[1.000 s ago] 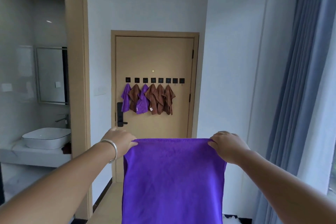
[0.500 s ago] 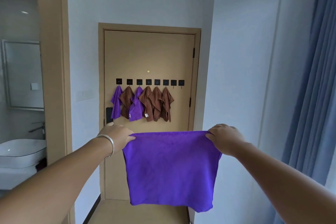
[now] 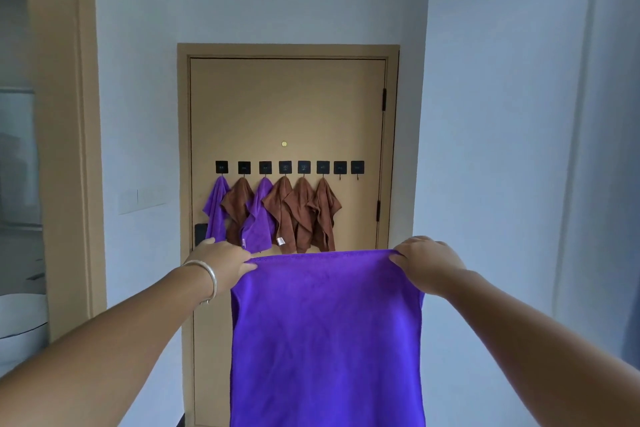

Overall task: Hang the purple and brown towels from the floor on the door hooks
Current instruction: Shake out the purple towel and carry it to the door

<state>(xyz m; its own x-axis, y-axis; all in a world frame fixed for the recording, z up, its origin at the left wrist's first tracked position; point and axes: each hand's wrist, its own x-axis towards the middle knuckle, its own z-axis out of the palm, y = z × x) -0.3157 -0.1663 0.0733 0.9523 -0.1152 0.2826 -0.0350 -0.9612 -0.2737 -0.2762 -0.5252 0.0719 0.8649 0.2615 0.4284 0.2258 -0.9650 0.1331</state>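
Note:
A purple towel [image 3: 327,340] hangs spread out flat in front of me. My left hand [image 3: 221,258] pinches its top left corner and my right hand [image 3: 424,260] pinches its top right corner. Straight ahead is the tan door [image 3: 287,107] with a row of black hooks [image 3: 285,167]. Two purple towels [image 3: 256,222] and several brown towels [image 3: 301,215] hang on the left and middle hooks. The two rightmost hooks [image 3: 349,168] are bare. The held towel's lower edge runs out of the frame.
A white wall [image 3: 485,149] lines the passage on the right, with a blue curtain [image 3: 633,340] at the far edge. On the left a tan door frame [image 3: 65,149] opens onto a bathroom with a white basin [image 3: 20,319]. A black door lock [image 3: 201,234] sits low left.
I have come closer to the door, which now looks larger. Both hands keep hold of the purple towel's top corners, still stretched between them.

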